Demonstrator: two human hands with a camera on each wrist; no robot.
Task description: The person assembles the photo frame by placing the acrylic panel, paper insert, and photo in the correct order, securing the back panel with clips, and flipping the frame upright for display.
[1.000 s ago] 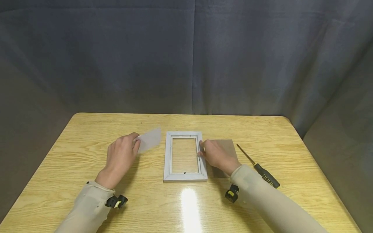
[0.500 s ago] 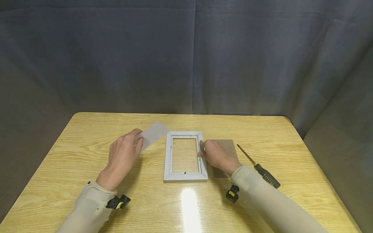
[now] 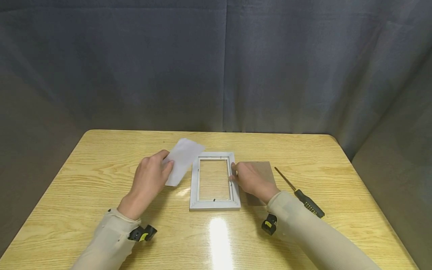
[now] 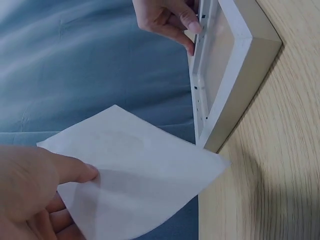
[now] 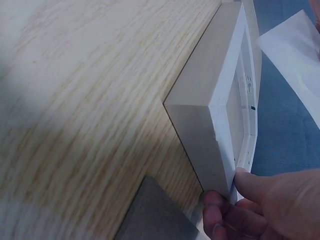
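A sheet of white paper (image 3: 183, 159) is pinched between the thumb and fingers of my left hand (image 3: 150, 178). It is tilted in the air, and its far corner is above the top left corner of a white picture frame (image 3: 195, 183). That frame lies back side up on the table, with small dark tabs along its inner edge. My right hand (image 3: 251, 180) grips the frame's right side; in the right wrist view the thumb (image 5: 250, 185) is on the upper edge and the fingers are at the outer side. The left wrist view shows the paper (image 4: 140, 165) bowed slightly.
A brown backing board (image 3: 266, 170) lies right of the frame, partly under my right hand and forearm. Further right is a screwdriver (image 3: 308, 203) with a black and yellow handle. A dark curtain (image 3: 222, 67) hangs behind the wooden table (image 3: 84, 180).
My left hand has moved right with the paper, turning it so more of its face shows and its corner reaches the frame's top left. The right hand and frame have stayed in place.
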